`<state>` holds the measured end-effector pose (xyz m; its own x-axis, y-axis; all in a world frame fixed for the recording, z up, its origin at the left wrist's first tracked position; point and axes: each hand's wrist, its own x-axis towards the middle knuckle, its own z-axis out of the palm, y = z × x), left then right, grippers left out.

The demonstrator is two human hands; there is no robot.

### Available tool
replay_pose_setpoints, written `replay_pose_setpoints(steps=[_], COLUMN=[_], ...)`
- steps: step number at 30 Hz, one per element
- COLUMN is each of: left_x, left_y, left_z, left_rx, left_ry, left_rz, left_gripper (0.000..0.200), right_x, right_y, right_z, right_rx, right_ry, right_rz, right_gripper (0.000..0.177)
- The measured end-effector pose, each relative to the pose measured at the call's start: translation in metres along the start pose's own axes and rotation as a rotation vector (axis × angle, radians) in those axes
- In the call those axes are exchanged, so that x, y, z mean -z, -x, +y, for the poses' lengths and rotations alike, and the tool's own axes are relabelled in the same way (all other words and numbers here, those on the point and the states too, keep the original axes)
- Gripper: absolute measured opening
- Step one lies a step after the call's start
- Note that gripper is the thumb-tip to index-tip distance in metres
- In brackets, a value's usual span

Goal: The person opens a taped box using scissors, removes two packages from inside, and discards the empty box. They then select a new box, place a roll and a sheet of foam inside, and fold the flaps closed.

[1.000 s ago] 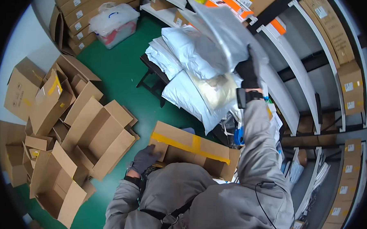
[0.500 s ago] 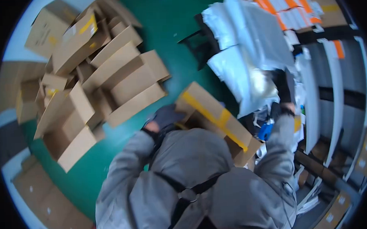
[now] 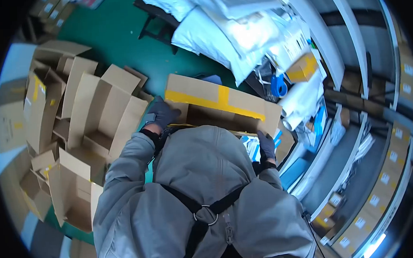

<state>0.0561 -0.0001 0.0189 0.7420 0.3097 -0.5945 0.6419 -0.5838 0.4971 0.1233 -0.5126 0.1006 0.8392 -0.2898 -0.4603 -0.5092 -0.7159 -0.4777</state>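
A long cardboard box (image 3: 193, 89) with yellow tape along its edge is in front of my body, its inside partly showing. Dark gloves cover both hands. At the box's left end, my left hand (image 3: 163, 113) has its fingers wrapped over the cardboard. My right hand (image 3: 266, 147) grips the opposite end, low near the corner. Beside that hand is some white and blue printed packaging (image 3: 252, 147), partly hidden by my jacket.
Several opened cardboard boxes (image 3: 98, 120) are heaped on the green floor (image 3: 115, 36) to the left. White plastic bags (image 3: 211, 36) cover a table ahead. A blue tape roll (image 3: 278, 86) and small taped carton (image 3: 303, 68) lie at its near end. Shelving (image 3: 354, 145) lines the right.
My right hand has come away from the bags on the table to the box's right end. The box has turned more crosswise to me, and my view has swung to the right.
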Motion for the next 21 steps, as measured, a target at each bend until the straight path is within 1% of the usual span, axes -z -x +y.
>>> replay_pose_setpoints(steps=[1,2,3,4,6,7,8,10,11,12,13,14,15,16,18,19,20,21], left_x=[0.008,0.011,0.009,0.008,0.005,-0.002,-0.011,-0.023,-0.023,-0.018,-0.013,-0.012,-0.015,-0.017,-0.017,-0.02,-0.028,-0.041], left_y=[0.004,0.005,0.003,-0.002,-0.012,-0.017,-0.023,-0.03,-0.029,-0.024,-0.018,-0.013,-0.006,0.0,0.009,0.011,0.013,0.012], left_z=[0.011,0.019,0.023,0.023,0.02,0.016,0.015,0.016,0.018,0.025,0.033,0.039,0.046,0.053,0.059,0.05,0.038,0.022], left_rx=[0.007,0.015,-0.006,-0.069,-0.179,-0.185,-0.226,-0.312,-0.322,-0.293,-0.262,-0.226,-0.225,-0.123,0.092,0.106,0.099,0.087], left_ry=[0.044,0.089,0.073,-0.022,-0.209,-0.222,-0.234,-0.258,-0.267,-0.22,-0.171,-0.119,-0.12,-0.172,-0.268,-0.264,-0.308,-0.355], left_rz=[0.053,0.107,0.1,0.061,-0.012,-0.012,-0.033,-0.074,-0.071,-0.111,-0.147,-0.18,-0.163,-0.138,-0.079,-0.052,-0.037,-0.027], left_gripper=[0.075,0.077,0.077,0.075,0.073,0.073,0.072,0.071,0.071,0.071,0.071,0.07,0.07,0.068,0.064,0.064,0.06,0.057], right_x=[0.0,-0.001,-0.001,0.002,0.015,0.015,0.008,-0.008,-0.012,-0.017,-0.025,-0.029,-0.03,-0.031,-0.003,0.008,0.026,0.033], right_y=[-0.003,-0.008,-0.013,-0.02,-0.048,-0.056,-0.066,-0.082,-0.085,-0.091,-0.096,-0.094,-0.095,-0.103,-0.051,-0.027,-0.004,0.007], right_z=[0.01,0.009,0.007,0.018,0.056,0.07,0.081,0.092,0.1,0.121,0.14,0.144,0.145,0.142,0.133,0.12,0.108,0.076], right_rx=[-0.019,-0.097,-0.171,-0.182,0.407,0.705,0.703,0.505,0.406,0.406,0.338,0.277,0.221,0.245,0.323,0.362,0.398,0.426], right_ry=[-0.019,-0.038,-0.06,-0.079,0.255,0.425,0.414,0.359,0.33,0.32,0.29,0.261,0.234,0.232,0.337,0.388,0.438,0.485], right_rz=[0.019,-0.002,-0.028,-0.019,-0.166,-0.236,-0.232,-0.35,-0.405,-0.395,-0.443,-0.495,-0.552,-0.556,-0.483,-0.446,-0.405,-0.359], right_gripper=[0.078,0.073,0.067,0.067,0.064,0.063,0.063,0.063,0.063,0.063,0.059,0.055,0.05,0.05,0.041,0.037,0.034,0.033])
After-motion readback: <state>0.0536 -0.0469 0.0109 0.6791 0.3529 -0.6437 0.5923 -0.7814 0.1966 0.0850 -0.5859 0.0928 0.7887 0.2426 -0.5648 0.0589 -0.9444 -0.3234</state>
